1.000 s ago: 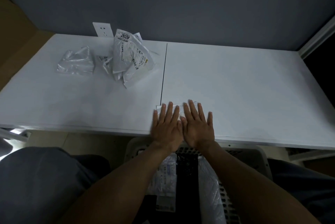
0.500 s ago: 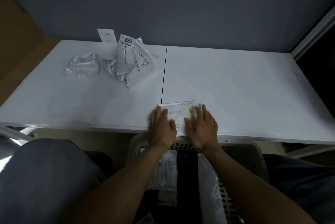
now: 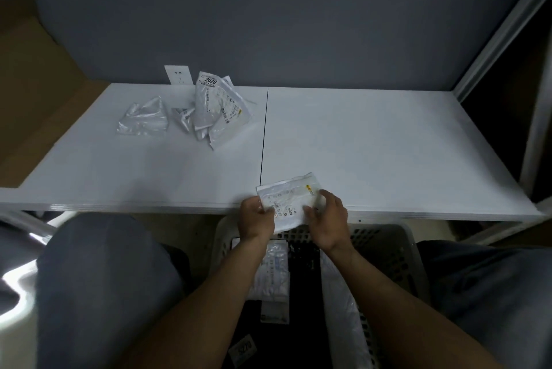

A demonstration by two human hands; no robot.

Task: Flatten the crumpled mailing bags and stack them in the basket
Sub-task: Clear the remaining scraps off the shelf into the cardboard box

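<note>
bag (image 3: 291, 198) slid over table (image 3: 388, 144) edge, left hand (image 3: 257, 218) and right hand (image 3: 330, 219) fingers (image 3: 328, 195) gripping it

White table (image 3: 373, 144), dark seam (image 3: 264, 135) across its middle. Grey-blue wall (image 3: 268, 16) behind table. Socket plate (image 3: 178, 74) at table's far-left edge. Brown cardboard (image 3: 35, 85) left of table, white frame post (image 3: 507, 19) right.

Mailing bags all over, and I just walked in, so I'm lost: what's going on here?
A seated person grips a flattened mailing bag with the left hand and right hand at the near edge of the table, just above the basket between their knees. The basket already holds flat bags. Several crumpled bags wait at the far left.
</note>
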